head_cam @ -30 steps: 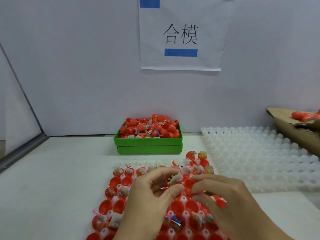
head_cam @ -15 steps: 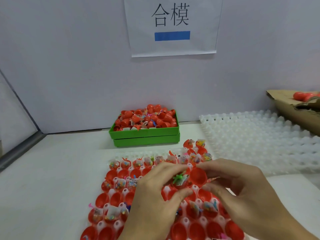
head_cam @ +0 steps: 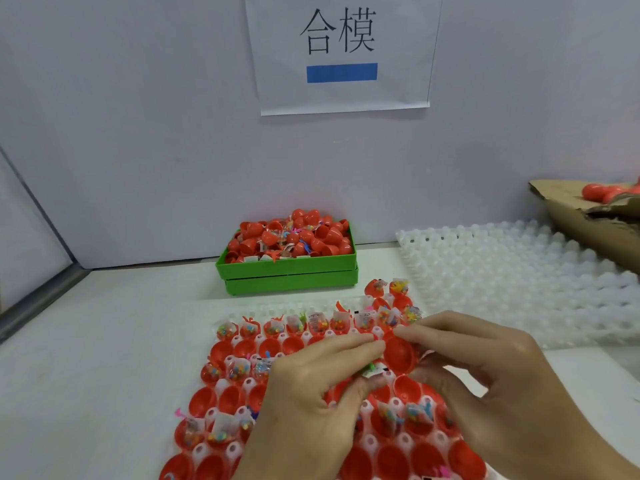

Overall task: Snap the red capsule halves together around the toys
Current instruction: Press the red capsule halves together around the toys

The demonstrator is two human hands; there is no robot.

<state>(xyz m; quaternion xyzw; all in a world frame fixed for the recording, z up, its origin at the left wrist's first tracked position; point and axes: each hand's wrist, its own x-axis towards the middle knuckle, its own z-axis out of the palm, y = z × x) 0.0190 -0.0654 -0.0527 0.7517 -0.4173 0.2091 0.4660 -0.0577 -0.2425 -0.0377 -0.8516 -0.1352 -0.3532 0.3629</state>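
Both hands met above the middle of the white moulded tray (head_cam: 239,310). The right hand (head_cam: 485,372) gripped a red capsule half (head_cam: 400,355) between thumb and curled fingers, with its open hollow side turned toward the left hand (head_cam: 311,386). The left hand pinched the other part against it; a small packet with a green toy (head_cam: 374,369) showed between the two hands, but the left hand's own capsule half was hidden by the fingers.

The tray lay on a pale, smooth table (head_cam: 104,358). Its rounded cups held glossy red halves in rows: some rows empty and bowl-shaped, others filled with small clear bags of colourful pieces. The far edge of the tray stood just before a green plastic box (head_cam: 287,275), rectangular and stacked on a second one, heaped with more red halves and toy bags. To the right lay a second white tray (head_cam: 519,282), bumpy and translucent, with its cups unfilled; it reached close to the right hand. Behind it a torn brown cardboard box (head_cam: 581,220) held a few closed red capsules at the picture's edge.

Open table remained on the left side, up to a grey metal strip (head_cam: 41,299) at the wall. A paper sign (head_cam: 343,53) with black characters and a blue bar hung on the plain wall.
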